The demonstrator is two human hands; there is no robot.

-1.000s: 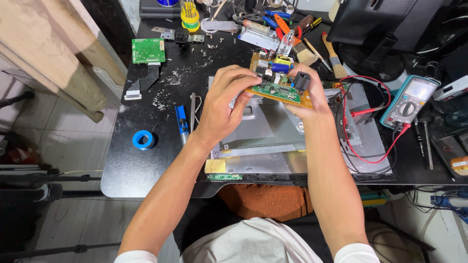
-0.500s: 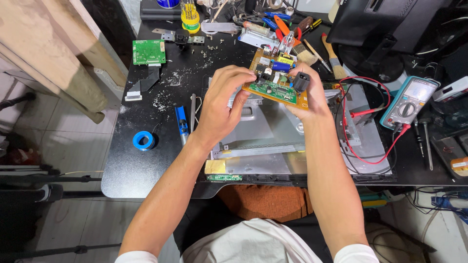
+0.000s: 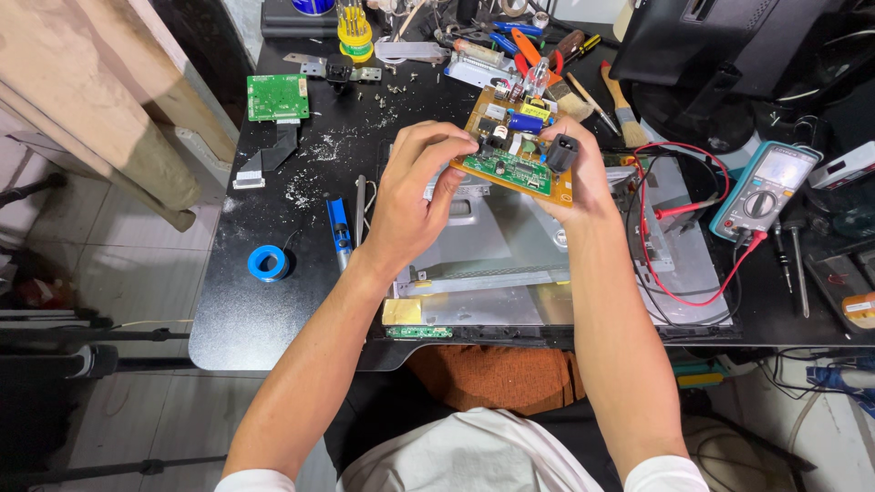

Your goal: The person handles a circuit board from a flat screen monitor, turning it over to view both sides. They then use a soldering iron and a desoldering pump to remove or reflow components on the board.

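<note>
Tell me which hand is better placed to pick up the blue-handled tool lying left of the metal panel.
Left, probably. The left hand grips the circuit board's near edge, just right of the blue-handled tool. The right hand holds the board's far side, across the metal panel.

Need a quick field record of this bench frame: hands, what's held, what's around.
left hand: fingers curled over the near-left edge of the circuit board
right hand: grips the board's right end by the black connector
board: lifted above the opened metal chassis, tilted
left of hands: blue tape roll, small green board
right of hands: multimeter with red leads
back of table: brushes, screwdrivers
</note>
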